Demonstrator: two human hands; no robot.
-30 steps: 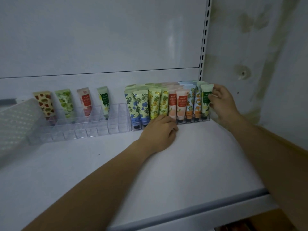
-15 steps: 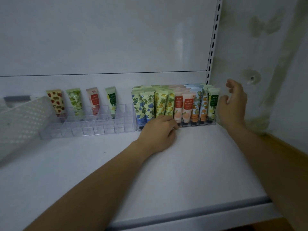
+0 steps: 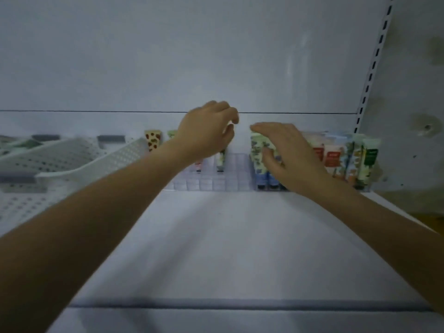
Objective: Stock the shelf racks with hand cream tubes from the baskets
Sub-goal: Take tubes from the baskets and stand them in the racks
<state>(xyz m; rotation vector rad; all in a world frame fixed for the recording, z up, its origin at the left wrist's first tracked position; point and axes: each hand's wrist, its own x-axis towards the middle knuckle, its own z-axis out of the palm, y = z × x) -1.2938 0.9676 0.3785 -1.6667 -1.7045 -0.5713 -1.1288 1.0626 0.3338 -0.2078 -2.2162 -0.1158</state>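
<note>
Dim light — a white back panel [image 3: 168, 56], slotted upright [image 3: 374, 63], and stained wall [image 3: 413, 92] at right.

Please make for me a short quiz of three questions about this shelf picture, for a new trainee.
1. True or false: the left clear rack is as full of tubes as the right rack.
2. Multiple choice: the white perforated basket stands A) left of both racks, B) right of both racks, C) between them.
3. Fill in: the right hand is at the ____ end of the right rack.
Key: 1 false; 2 A; 3 left.
</note>
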